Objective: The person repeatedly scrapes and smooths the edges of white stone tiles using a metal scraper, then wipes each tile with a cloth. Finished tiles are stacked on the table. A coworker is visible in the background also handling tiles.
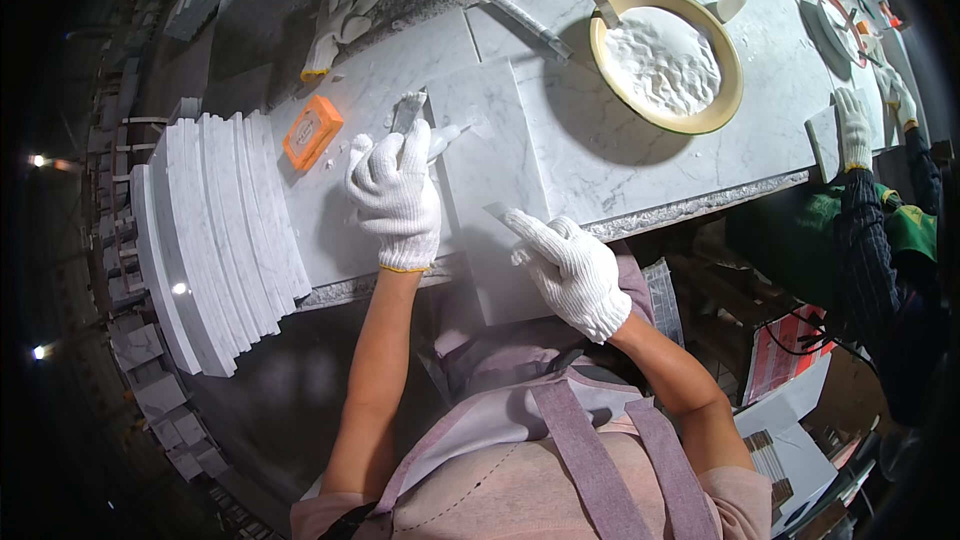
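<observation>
Spreading white paste along the upper edge of a marble tile (490, 170) is the work shown at frame centre. The left hand (395, 195), in a white knit glove, is closed around the handle of a putty knife (408, 112), whose flat metal blade points toward the top of the frame, beside the tile's upper left corner. The right hand (570, 270), also gloved, lies on the tile's lower right part with fingers extended; a thin grey strip shows at its fingertips, but whether it is pinched cannot be told.

For a sound result, hold the blade at a shallow angle and draw it evenly, while the right hand presses the tile flat so it does not slide over the bench edge.

Materials: the tile is rectangular, smooth, grey-veined white stone and overhangs the marble bench (640, 150). A yellow-rimmed bowl (665, 57), upper right, holds rippled white paste. An orange block (312, 132) lies left of the knife. Curved white stone pieces (215, 230) stand stacked at left.
</observation>
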Motion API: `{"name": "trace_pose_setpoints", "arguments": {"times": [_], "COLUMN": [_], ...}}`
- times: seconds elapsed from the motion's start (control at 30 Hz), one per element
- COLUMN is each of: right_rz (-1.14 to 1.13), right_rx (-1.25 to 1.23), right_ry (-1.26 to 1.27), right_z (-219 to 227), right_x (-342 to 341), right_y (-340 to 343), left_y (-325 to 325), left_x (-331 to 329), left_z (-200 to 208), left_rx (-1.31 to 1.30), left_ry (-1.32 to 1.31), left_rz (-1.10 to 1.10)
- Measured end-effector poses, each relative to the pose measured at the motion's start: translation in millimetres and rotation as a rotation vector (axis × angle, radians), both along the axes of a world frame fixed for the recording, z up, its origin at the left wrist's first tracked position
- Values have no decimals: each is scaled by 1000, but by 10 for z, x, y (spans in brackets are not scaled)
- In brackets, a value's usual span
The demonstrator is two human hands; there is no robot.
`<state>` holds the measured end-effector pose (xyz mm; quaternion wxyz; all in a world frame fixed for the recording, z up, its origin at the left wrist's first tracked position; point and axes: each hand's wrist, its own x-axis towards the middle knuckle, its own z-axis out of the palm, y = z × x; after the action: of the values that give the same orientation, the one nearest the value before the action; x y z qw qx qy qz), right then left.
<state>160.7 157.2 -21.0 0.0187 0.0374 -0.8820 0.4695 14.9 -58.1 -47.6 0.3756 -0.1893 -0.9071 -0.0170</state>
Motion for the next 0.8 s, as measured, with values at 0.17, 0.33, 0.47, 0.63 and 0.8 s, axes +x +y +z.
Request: {"name": "trace_pose_setpoints", "arguments": {"times": [0.17,0.33,0.47,0.63,0.8], "right_rz": [-1,-10,31,13,45], "right_rx": [-89,-349,-212,-552,-667], "right_ry": [-57,-108,-19,-386,-431], "right_z": [77,127,163,200,197], "right_x": [-21,9,166,424,528], "right_y": [20,102,285,459,320], "left_y": [1,-94,-390,-951,-1144], "left_x": [108,242,310,247,263], "left_z": [4,45,70,26,-40], "left_rx": [131,711,1150,1057,1085], "left_ry": [-106,-268,-377,-292,-382], "left_rz": [97,18,136,328,474]}}
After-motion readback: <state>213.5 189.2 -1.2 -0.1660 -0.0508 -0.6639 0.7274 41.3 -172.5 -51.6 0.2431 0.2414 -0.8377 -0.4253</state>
